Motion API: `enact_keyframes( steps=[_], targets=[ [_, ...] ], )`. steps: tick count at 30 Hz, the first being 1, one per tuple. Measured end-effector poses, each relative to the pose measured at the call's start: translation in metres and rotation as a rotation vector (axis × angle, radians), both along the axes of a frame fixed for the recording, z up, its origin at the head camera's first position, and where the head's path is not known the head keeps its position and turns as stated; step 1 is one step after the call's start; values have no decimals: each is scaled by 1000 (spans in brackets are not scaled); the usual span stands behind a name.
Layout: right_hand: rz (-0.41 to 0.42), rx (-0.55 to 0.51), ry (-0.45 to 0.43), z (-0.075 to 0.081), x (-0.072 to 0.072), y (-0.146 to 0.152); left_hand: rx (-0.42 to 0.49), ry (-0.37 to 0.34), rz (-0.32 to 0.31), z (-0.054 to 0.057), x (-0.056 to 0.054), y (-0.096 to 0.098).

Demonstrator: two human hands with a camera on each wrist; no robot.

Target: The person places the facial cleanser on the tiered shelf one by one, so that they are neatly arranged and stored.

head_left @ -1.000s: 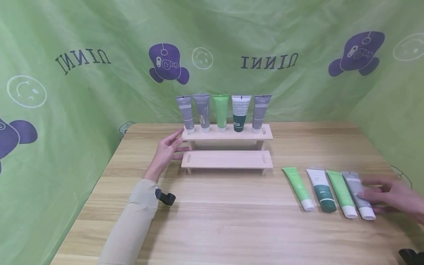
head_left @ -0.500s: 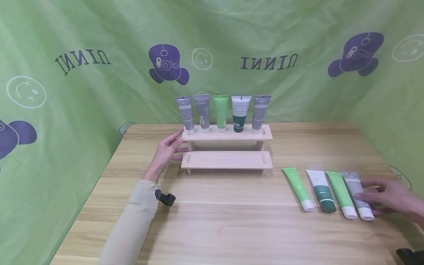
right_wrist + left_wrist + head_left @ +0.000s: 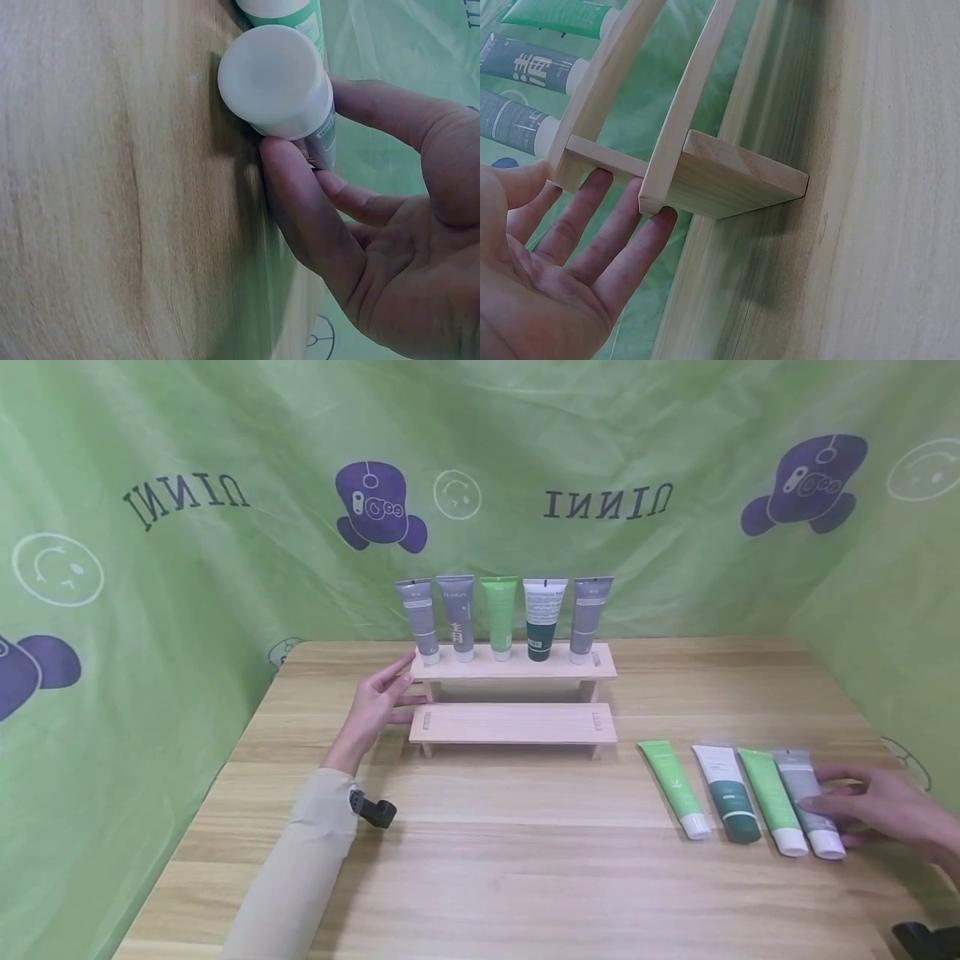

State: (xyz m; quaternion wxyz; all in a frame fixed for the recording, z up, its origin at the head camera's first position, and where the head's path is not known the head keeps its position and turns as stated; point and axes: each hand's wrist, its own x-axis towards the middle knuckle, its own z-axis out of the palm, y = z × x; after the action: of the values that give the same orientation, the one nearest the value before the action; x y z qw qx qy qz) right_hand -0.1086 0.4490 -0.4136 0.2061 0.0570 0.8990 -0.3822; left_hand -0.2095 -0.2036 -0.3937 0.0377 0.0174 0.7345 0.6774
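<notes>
In the head view my left hand (image 3: 372, 703) touches the left end of a two-step wooden rack (image 3: 513, 723), its fingers fairly straight. The left wrist view shows the thumb at the upper shelf's end and fingertips against the lower board (image 3: 676, 120). At the right, my right hand (image 3: 885, 806) pinches a grey squeeze tube (image 3: 806, 793) with a white cap, lying on the table. In the right wrist view, thumb and fingers lie on opposite sides of this tube's capped end (image 3: 274, 82). Beside it lie a green tube (image 3: 772, 802), a white-and-green tube (image 3: 726, 792) and another green tube (image 3: 673, 787).
Several tubes stand cap-down on the rack's upper shelf (image 3: 480, 669): grey ones, a green tube (image 3: 500, 617) and a white-and-dark-green tube (image 3: 542, 620). Wooden table (image 3: 480, 877) surrounds the rack. A green printed curtain (image 3: 495, 435) hangs behind and at both sides.
My right hand has shifted slightly left against the grey tube, whose capped end has moved a little left. The left hand stays at the rack.
</notes>
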Motion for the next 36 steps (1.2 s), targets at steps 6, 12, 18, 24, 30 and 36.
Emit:
enact_keyframes(
  steps=[6, 12, 18, 24, 30, 36],
  targets=[
    [3, -6, 4, 0, 2, 1, -8, 0, -5, 0, 1, 0],
    [-14, -54, -4, 0, 4, 3, 4, 2, -9, 1, 0, 0],
    [-25, -78, -17, 2, 3, 7, -1, 4, 5, -1, 0, 0],
    [-19, -109, 15, 14, 2, 5, -9, 7, 10, 0, 1, 0],
    [13, -118, 96, 25, 1, -3, -9, 2, 6, 1, 1, 0],
    [17, -117, 147, 38, -4, -26, 0, 6, 5, 1, 2, 0]
  ],
)
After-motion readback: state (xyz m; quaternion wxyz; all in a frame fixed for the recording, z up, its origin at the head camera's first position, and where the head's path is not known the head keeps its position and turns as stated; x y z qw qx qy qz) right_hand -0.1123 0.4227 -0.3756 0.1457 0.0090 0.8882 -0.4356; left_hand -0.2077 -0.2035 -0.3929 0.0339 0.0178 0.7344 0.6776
